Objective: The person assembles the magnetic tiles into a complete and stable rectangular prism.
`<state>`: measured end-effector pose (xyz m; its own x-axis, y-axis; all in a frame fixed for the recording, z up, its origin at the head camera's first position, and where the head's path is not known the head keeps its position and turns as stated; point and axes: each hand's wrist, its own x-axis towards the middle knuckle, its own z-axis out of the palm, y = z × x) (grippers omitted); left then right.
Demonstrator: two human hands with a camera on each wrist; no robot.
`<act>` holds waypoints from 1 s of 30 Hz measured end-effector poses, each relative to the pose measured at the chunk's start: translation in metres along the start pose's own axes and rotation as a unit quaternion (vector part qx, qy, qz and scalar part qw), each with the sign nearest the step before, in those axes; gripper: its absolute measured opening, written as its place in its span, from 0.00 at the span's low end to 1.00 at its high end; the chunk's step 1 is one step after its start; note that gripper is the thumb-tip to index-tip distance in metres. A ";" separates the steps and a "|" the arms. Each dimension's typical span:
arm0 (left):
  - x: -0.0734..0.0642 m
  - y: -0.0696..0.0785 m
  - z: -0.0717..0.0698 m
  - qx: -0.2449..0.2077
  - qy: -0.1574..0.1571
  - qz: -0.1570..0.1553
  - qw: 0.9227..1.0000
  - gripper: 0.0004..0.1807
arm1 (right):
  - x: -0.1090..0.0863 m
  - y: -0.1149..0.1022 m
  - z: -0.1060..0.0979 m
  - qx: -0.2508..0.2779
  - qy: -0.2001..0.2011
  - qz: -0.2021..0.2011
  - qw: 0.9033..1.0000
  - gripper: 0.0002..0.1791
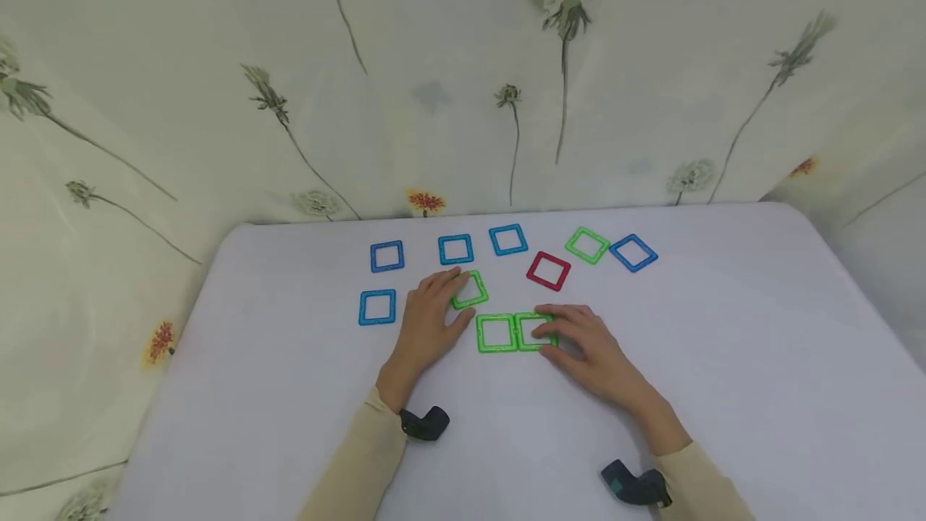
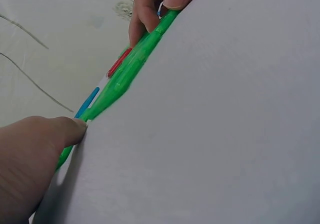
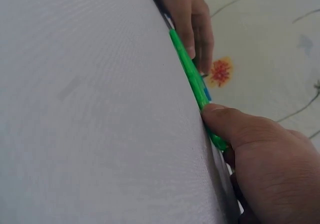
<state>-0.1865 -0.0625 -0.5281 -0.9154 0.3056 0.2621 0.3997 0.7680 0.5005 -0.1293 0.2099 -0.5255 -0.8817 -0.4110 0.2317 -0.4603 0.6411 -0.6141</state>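
Flat on a white surface (image 1: pixel 253 392), all bright green, square and open-centred: near left construction tile (image 1: pixel 481 334), entirely visible, aligned edge to edge with near right construction tile (image 1: pixel 526 348), the latter partly covered along upper and right sides by right-hand fingers (image 1: pixel 561 329). Just beyond, offset leftward: upper construction tile (image 1: pixel 483 288), turned askew, upper-left part hidden beneath left-hand fingers (image 1: pixel 436 285).
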 end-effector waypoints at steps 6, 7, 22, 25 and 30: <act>-0.001 -0.002 0.000 -0.001 -0.003 0.001 1.000 0.29 | -0.001 -0.003 0.002 0.013 -0.002 0.014 1.000 0.15; 0.000 -0.002 0.000 -0.001 0.000 0.003 1.000 0.29 | -0.001 -0.004 0.002 0.013 -0.002 0.014 1.000 0.15; 0.000 0.001 -0.003 -0.021 0.005 -0.017 1.000 0.31 | 0.002 -0.005 -0.001 0.006 -0.001 0.000 1.000 0.15; 0.000 0.002 -0.002 -0.033 0.008 -0.023 0.999 0.33 | 0.002 -0.005 -0.001 0.006 -0.001 0.000 1.000 0.15; 0.001 0.001 -0.001 -0.035 0.010 -0.021 0.999 0.35 | 0.001 -0.005 -0.002 0.005 0.000 0.001 1.000 0.15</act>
<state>-0.1869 -0.0620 -0.5269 -0.9307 0.2614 0.2558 0.3635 0.7384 0.5680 -0.1283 0.2072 -0.5205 -0.8824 -0.4097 0.2312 -0.4579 0.6354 -0.6218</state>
